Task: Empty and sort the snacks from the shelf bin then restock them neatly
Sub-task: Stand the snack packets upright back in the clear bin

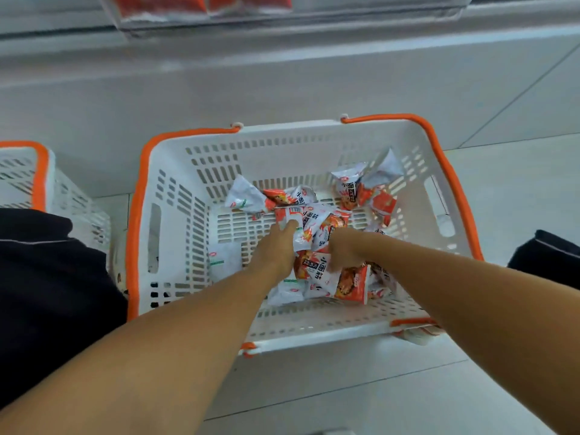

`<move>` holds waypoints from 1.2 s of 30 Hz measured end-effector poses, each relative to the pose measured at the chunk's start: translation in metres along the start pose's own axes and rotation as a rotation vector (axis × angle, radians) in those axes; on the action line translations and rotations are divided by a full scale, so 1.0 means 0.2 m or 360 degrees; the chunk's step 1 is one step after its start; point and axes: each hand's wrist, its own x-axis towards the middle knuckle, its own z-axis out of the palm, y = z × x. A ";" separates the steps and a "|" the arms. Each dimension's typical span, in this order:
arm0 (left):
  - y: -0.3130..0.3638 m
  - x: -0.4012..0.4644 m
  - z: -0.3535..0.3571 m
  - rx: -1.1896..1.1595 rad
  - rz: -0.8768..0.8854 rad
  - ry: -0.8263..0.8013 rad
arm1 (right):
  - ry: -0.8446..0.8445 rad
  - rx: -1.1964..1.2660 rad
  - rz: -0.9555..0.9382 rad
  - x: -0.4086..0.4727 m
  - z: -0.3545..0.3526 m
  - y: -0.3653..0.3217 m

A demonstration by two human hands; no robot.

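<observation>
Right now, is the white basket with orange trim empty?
No, the basket holds many snack packets, and both hands reach into them.

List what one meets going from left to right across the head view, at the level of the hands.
Dark clothed leg → second white slotted basket with orange rim → big white slotted basket's left wall → left hand → right hand → dark cloth at the right edge.

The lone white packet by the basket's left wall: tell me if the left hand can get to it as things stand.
Probably yes. The white packet lies alone on the basket floor, nothing on top of it. The left hand is beside it, though its fingers already rest on another packet.
</observation>
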 end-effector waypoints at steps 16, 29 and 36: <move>0.29 -0.23 -1.01 -0.0221 0.0898 0.0319 | 0.1099 -0.0483 -0.0524 -0.83 -0.87 0.09; 0.47 -0.80 -1.49 -0.1078 0.0757 0.0580 | 0.1036 0.1490 -0.1126 -1.47 -0.89 -0.19; 0.63 -0.76 -1.48 -0.1027 0.0668 0.0771 | 0.0993 0.1261 -0.0990 -1.49 -0.94 -0.16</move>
